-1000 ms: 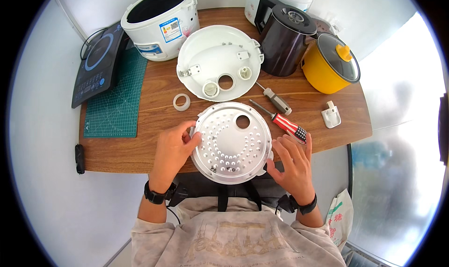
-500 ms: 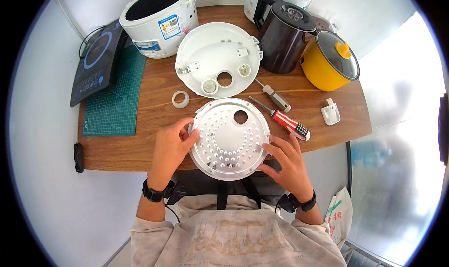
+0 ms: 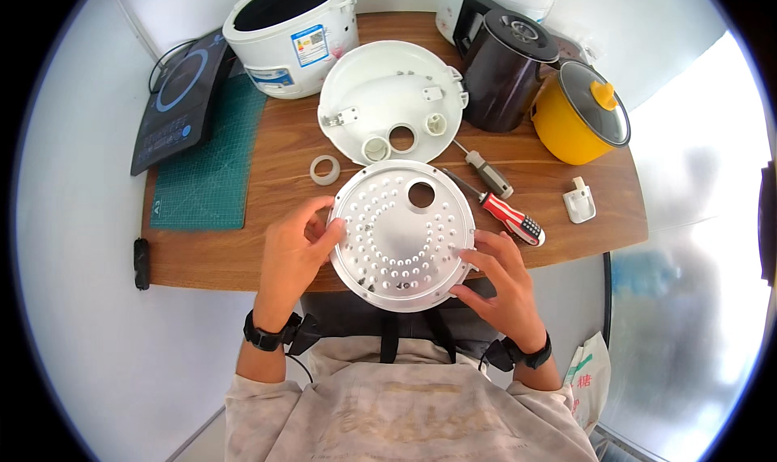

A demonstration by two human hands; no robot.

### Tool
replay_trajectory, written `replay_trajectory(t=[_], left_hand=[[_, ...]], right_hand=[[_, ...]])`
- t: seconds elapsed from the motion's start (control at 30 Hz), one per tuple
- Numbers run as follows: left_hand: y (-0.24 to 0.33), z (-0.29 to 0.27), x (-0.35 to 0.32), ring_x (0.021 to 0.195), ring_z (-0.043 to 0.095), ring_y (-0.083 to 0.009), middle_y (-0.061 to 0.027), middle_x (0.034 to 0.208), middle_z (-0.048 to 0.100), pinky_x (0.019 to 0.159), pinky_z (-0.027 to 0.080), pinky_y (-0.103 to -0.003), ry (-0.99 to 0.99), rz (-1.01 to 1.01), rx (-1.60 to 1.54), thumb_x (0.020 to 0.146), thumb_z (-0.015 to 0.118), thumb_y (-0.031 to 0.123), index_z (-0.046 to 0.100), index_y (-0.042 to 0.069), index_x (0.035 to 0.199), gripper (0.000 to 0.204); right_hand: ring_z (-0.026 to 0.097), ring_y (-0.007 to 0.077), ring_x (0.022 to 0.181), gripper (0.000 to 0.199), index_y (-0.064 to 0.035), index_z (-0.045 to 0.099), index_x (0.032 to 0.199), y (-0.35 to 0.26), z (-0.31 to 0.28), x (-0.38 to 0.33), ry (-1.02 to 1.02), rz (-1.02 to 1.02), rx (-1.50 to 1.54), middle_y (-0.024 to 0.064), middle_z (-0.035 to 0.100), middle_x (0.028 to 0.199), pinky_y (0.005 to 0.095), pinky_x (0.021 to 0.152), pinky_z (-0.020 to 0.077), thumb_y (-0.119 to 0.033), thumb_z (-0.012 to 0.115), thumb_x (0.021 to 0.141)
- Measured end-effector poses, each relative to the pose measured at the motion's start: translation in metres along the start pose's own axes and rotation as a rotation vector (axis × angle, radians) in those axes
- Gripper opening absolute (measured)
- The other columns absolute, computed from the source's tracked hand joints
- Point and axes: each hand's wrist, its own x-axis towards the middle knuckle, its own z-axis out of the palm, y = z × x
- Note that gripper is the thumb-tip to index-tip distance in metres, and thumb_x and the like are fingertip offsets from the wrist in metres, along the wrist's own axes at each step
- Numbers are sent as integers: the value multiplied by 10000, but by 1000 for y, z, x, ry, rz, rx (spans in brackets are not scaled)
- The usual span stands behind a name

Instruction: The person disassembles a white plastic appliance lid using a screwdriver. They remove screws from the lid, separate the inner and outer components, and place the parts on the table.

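Note:
A round silvery inner lid plate, dotted with raised dimples and pierced by one large hole, sits between my hands at the table's front edge. My left hand grips its left rim, thumb on top, with some fingers hidden beneath. On the lower right rim, my right hand holds it with thumb and fingertips. Just beyond lies a white plastic rice cooker lid shell, with its inner side up. A translucent ring rests left of the plate. To the right lie a red-handled screwdriver and a grey-handled screwdriver.
A white rice cooker body stands at the back left, beside a black induction hob on a green cutting mat. A dark kettle, a yellow pot and a small white plastic part occupy the right side.
The view has shifted, so the table things appear farther right. The plate's far edge now comes closer to the lid shell, and both hands keep their hold.

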Motion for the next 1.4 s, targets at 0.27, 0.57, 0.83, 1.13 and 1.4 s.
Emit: replay_trajectory(t=[0.27, 0.57, 0.83, 1.13, 1.4], left_hand=[[-17, -76, -35, 635, 619, -52, -36, 847, 721, 509, 478, -200, 0, -184, -124, 976, 688, 148, 591, 54, 1272, 325], [-100, -216, -85, 662, 678, -100, -101, 931, 743, 509, 537, -218, 45, -303, -366, 1007, 651, 167, 525, 17, 1321, 370], [-175, -339, -104, 736, 692, -98, -93, 993, 739, 573, 567, -225, 127, -300, -371, 1027, 639, 213, 503, 14, 1371, 420], [-225, -403, -63, 833, 685, -90, -74, 1055, 720, 668, 588, -231, 324, -306, -304, 1039, 613, 214, 512, 29, 1376, 398], [-240, -367, -11, 857, 680, -94, -76, 1059, 720, 683, 590, -233, 413, -283, -286, 1043, 617, 237, 518, 15, 1374, 411]], right_hand=[[663, 336, 1131, 470, -60, 670, 1195, -71, 24, 20, -54, -77, 126, 188, 547, 1376, 396, 923, 570, -95, 866, 770], [614, 376, 1143, 492, -60, 620, 1245, -177, 117, 58, -153, -259, 109, 190, 536, 1358, 489, 1053, 498, -148, 833, 811], [615, 356, 1141, 421, -70, 633, 1233, -274, 190, 100, -123, -285, 17, 174, 555, 1339, 517, 1096, 462, -152, 789, 850], [642, 337, 1082, 322, -75, 684, 1149, -257, 203, 127, -34, -210, -6, 131, 636, 1211, 488, 1067, 492, -87, 773, 839], [633, 256, 712, 140, -69, 699, 963, -160, 156, 126, 156, 70, -133, 68, 618, 856, 366, 654, 506, -44, 762, 840]])
